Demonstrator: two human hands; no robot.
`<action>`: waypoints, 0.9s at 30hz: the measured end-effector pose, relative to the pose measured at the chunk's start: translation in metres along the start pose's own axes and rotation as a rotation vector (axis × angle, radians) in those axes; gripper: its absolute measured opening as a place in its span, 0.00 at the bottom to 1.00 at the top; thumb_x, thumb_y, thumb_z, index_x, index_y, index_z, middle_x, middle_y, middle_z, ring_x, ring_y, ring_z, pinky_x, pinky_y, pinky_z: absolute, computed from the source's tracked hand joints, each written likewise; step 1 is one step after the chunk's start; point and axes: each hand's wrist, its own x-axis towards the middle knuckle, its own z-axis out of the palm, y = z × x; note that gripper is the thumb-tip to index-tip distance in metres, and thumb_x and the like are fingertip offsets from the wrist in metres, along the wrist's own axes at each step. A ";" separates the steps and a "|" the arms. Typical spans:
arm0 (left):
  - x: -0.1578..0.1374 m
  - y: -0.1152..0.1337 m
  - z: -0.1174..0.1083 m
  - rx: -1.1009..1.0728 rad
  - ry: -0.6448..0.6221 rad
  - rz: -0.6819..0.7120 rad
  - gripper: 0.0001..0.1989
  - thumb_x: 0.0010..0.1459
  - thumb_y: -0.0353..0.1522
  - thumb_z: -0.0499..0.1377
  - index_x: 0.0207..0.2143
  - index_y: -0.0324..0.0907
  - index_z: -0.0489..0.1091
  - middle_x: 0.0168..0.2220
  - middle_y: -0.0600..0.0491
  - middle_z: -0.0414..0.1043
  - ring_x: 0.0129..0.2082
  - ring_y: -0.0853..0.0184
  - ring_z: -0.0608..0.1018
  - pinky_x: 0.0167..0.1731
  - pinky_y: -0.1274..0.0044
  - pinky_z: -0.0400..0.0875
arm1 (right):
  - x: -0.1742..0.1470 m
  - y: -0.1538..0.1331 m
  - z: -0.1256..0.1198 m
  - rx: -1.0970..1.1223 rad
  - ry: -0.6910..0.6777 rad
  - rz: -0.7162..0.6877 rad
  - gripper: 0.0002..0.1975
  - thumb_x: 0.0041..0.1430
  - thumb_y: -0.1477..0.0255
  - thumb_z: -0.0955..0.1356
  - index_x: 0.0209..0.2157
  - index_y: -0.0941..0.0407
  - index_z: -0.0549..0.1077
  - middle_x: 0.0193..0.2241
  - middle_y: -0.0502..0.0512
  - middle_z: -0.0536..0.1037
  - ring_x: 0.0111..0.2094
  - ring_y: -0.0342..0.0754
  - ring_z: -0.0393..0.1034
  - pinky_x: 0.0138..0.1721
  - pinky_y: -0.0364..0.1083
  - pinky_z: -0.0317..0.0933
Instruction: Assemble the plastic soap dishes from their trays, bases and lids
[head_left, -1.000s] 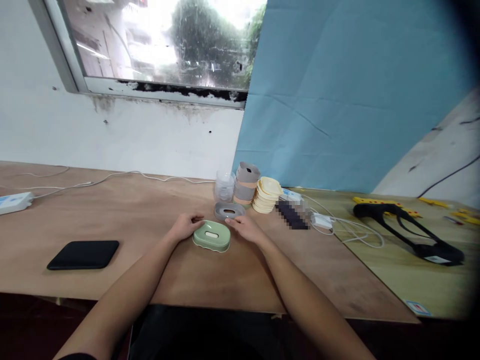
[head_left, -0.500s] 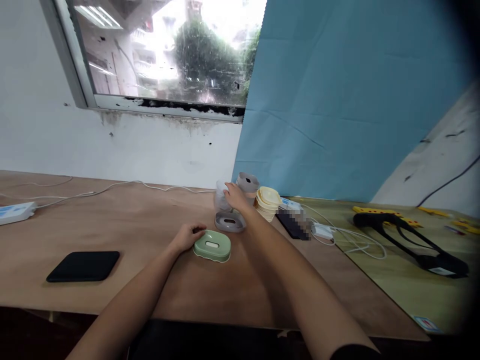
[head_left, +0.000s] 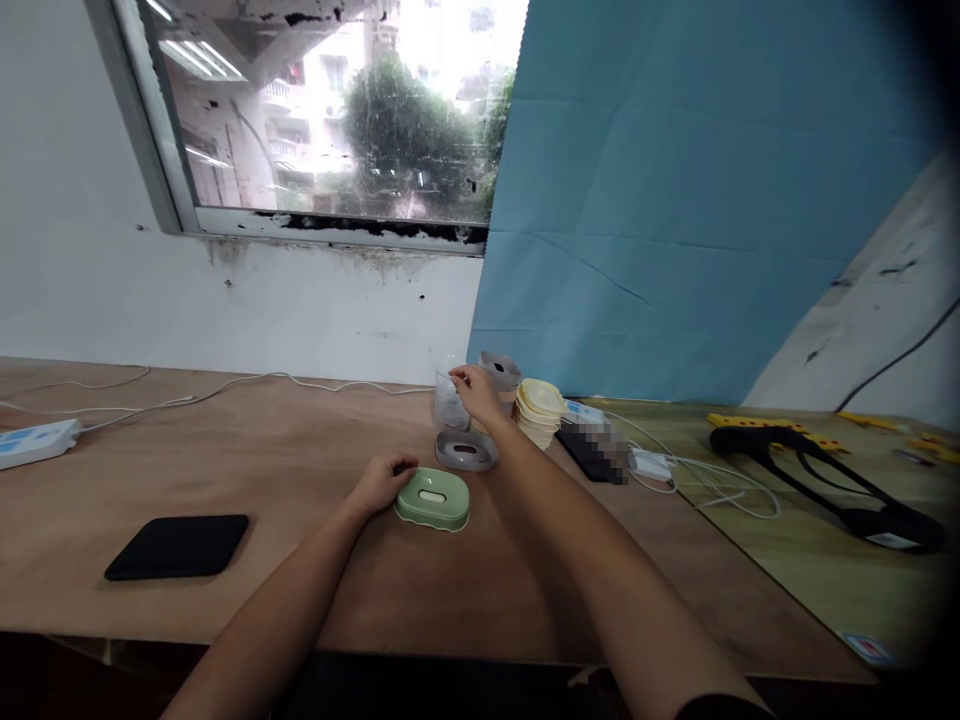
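Note:
On the brown tabletop sits a pale green soap dish [head_left: 448, 510], an oval with a slot in its middle. My left hand [head_left: 384, 482] rests at its left edge, fingers curled against the rim. Just behind it lies a grey dish [head_left: 466, 453] of similar shape. My right hand [head_left: 480, 392] reaches past that to a stack of clear plastic pieces [head_left: 450, 408], its fingertips pinched at the top. A faint clear piece stands up above the stack there; its outline is hard to make out.
Right of my right hand are stacked grey containers [head_left: 500, 368] and pale yellow containers [head_left: 541, 398]. Farther right lie a dark flat device [head_left: 585, 450], a white adapter [head_left: 651, 463] with cables and a black strap [head_left: 810, 480]. A black flat case [head_left: 176, 547] and a power strip [head_left: 37, 440] are on the left.
The whole view has shifted slightly downward and to the right. At my right fingertips a clear piece now shows higher above the stack. My left hand stays at the green soap dish.

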 end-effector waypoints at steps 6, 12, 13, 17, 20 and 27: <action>-0.002 0.010 -0.004 0.043 0.103 0.068 0.24 0.60 0.38 0.53 0.57 0.38 0.62 0.42 0.47 0.75 0.38 0.64 0.76 0.41 0.72 0.70 | -0.078 -0.038 -0.015 0.690 -0.005 0.208 0.18 0.48 0.58 0.72 0.32 0.54 0.64 0.22 0.45 0.70 0.21 0.42 0.67 0.25 0.42 0.65; -0.010 0.022 -0.011 -0.089 0.274 0.198 0.32 0.64 0.40 0.46 0.66 0.38 0.42 0.38 0.49 0.74 0.31 0.69 0.74 0.36 0.75 0.68 | -0.130 -0.035 -0.011 0.969 -0.166 0.431 0.19 0.52 0.54 0.68 0.30 0.54 0.61 0.22 0.42 0.69 0.13 0.38 0.63 0.14 0.39 0.57; -0.012 0.024 -0.012 -0.073 0.264 0.194 0.32 0.64 0.41 0.47 0.65 0.38 0.44 0.33 0.52 0.74 0.28 0.70 0.72 0.33 0.77 0.67 | -0.134 -0.032 -0.008 0.962 -0.178 0.453 0.19 0.52 0.54 0.68 0.31 0.54 0.61 0.21 0.43 0.70 0.13 0.38 0.62 0.13 0.39 0.55; -0.016 0.032 -0.016 0.106 0.243 0.130 0.28 0.61 0.43 0.51 0.60 0.38 0.59 0.19 0.59 0.63 0.21 0.72 0.65 0.26 0.80 0.60 | -0.144 -0.025 -0.002 0.778 -0.199 0.464 0.20 0.56 0.53 0.65 0.41 0.53 0.64 0.18 0.43 0.70 0.12 0.40 0.61 0.12 0.40 0.53; -0.016 0.036 -0.018 0.182 0.152 0.077 0.28 0.61 0.44 0.50 0.60 0.38 0.61 0.17 0.60 0.60 0.20 0.72 0.64 0.25 0.80 0.58 | -0.148 -0.022 -0.004 0.534 -0.231 0.431 0.24 0.59 0.54 0.61 0.51 0.53 0.63 0.16 0.45 0.69 0.12 0.42 0.60 0.15 0.41 0.54; -0.014 0.031 -0.014 0.293 -0.004 -0.023 0.26 0.61 0.46 0.48 0.54 0.41 0.68 0.29 0.50 0.76 0.29 0.64 0.75 0.31 0.78 0.64 | -0.151 -0.010 -0.004 0.267 -0.299 0.327 0.19 0.61 0.60 0.59 0.43 0.56 0.73 0.23 0.51 0.74 0.28 0.48 0.70 0.31 0.46 0.63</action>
